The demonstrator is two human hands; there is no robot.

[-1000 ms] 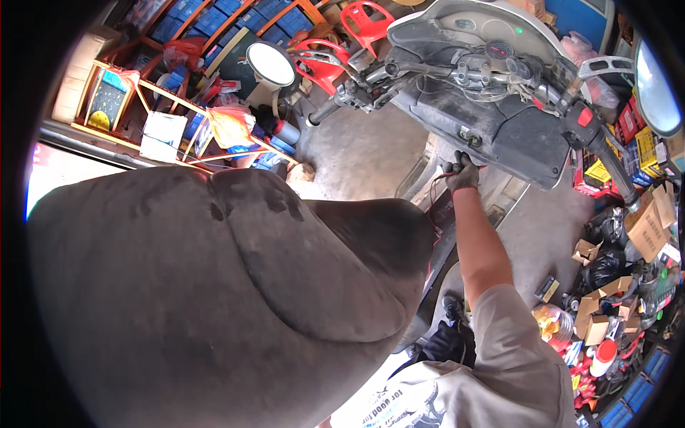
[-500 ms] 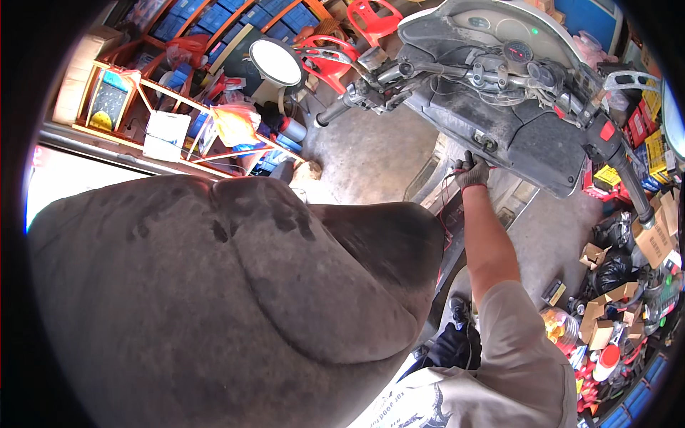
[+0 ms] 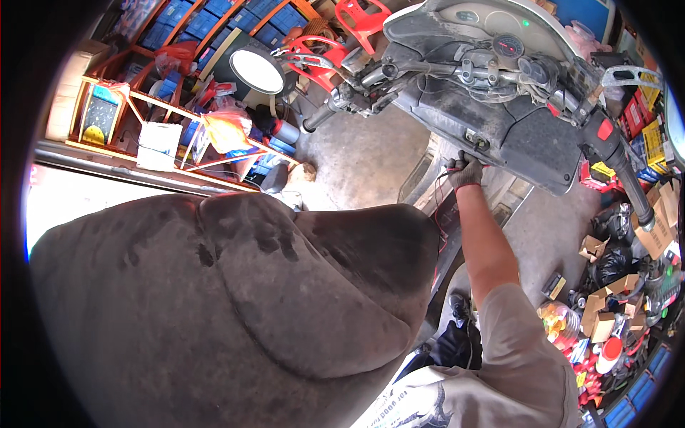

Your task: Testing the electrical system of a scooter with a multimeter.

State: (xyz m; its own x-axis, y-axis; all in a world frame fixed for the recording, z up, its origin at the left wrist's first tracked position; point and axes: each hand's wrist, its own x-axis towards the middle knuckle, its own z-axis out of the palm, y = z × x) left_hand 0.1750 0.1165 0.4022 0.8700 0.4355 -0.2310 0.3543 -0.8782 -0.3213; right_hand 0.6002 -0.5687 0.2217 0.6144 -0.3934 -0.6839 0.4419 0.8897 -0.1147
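Note:
My right hand (image 3: 464, 173), in a dark glove, is reached out to just below the lock (image 3: 477, 141) on the scooter's dusty grey front panel (image 3: 531, 153). Its fingers are closed around thin red and dark wires (image 3: 444, 232), which hang down beside the long black seat (image 3: 300, 299). Whatever tip the wires end in is hidden by the glove. Above are the handlebar (image 3: 482, 71), the round gauge (image 3: 508, 47) and the left mirror (image 3: 257, 70). My left hand is out of sight.
An orange rack (image 3: 164, 107) with blue bins and bags stands at upper left, near red plastic chairs (image 3: 357, 21). Cardboard boxes (image 3: 660, 221), black bags (image 3: 612, 264) and small packages crowd the right side. The concrete floor (image 3: 357, 164) shows around the scooter.
The view has shifted slightly, so the seat sits a little lower in the picture. My right hand stays by the lock, with little visible movement.

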